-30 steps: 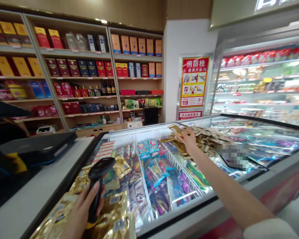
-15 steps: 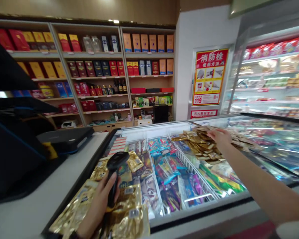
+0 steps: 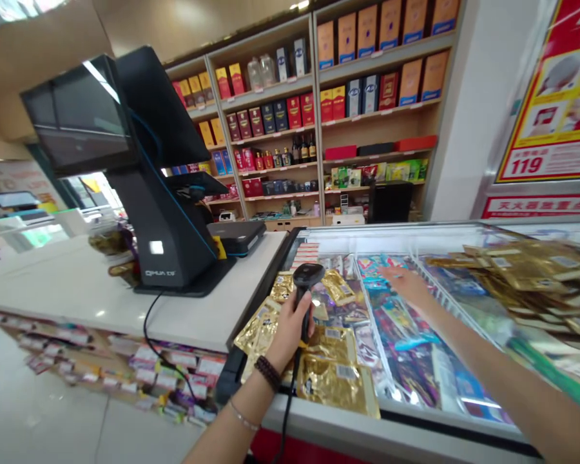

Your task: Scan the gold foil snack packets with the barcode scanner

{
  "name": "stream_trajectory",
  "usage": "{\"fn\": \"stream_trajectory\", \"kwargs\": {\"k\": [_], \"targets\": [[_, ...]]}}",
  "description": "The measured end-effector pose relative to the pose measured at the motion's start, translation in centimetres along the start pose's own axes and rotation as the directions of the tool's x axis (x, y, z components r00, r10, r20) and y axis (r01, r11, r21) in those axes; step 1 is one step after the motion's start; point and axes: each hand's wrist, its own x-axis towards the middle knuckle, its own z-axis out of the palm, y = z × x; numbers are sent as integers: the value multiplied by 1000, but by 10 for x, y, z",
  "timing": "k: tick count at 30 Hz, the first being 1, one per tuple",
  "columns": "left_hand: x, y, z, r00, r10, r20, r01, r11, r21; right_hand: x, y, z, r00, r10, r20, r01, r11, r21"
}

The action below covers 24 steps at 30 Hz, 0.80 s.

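My left hand (image 3: 290, 325) is wrapped round the handle of a black barcode scanner (image 3: 308, 276), its head held above the gold foil packets. Loose gold packets (image 3: 336, 383) with white barcode labels lie on the freezer's glass top, beneath and around that hand. My right hand (image 3: 406, 285) is over the middle of the glass, fingers stretched to the left, and I see nothing in it. To its right a heaped pile of gold packets (image 3: 536, 270) rests on the glass.
A chest freezer (image 3: 415, 428) holds colourful ice-cream packs under its glass. Left of it, a white counter (image 3: 96, 309) carries a black checkout terminal (image 3: 169, 212) and a black cash drawer (image 3: 236, 237). The scanner's cable (image 3: 290, 412) hangs over the front edge. Shelves of boxes (image 3: 270, 116) stand behind.
My right hand has left the pile of gold packets and moved left over the glass. The view has turned left, bringing in the terminal. My left hand still grips the scanner.
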Motion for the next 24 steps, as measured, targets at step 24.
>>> {"fn": "stream_trajectory", "kwargs": {"k": [24], "targets": [[0, -2, 2, 993, -9, 116, 2, 998, 57, -21, -19, 67, 979, 147, 139, -187, 920, 344]]}}
